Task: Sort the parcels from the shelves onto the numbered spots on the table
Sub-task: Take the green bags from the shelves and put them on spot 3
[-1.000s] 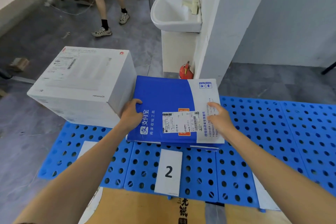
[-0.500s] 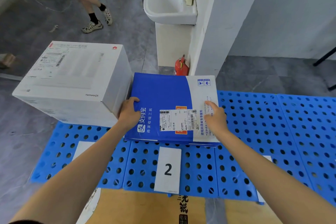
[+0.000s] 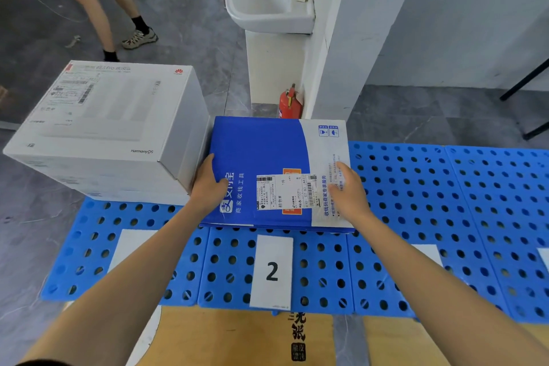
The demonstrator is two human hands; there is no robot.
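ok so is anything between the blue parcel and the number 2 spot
Nothing visible. The blue parcel is already on the blue table just behind the 2 card, left hand gripping its left edge, right hand flat on top. The white box stands beside it on the left, not in its way.

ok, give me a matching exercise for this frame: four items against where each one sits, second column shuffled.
Items
1. white box
2. blue parcel
3. number 2 card
4. fire extinguisher

Places
a. touched by the left hand and right hand
b. on the floor beside the white pillar
c. left end of the blue table
d. near edge of the table, on the person's side of the blue parcel

Pairs: 1-c, 2-a, 3-d, 4-b
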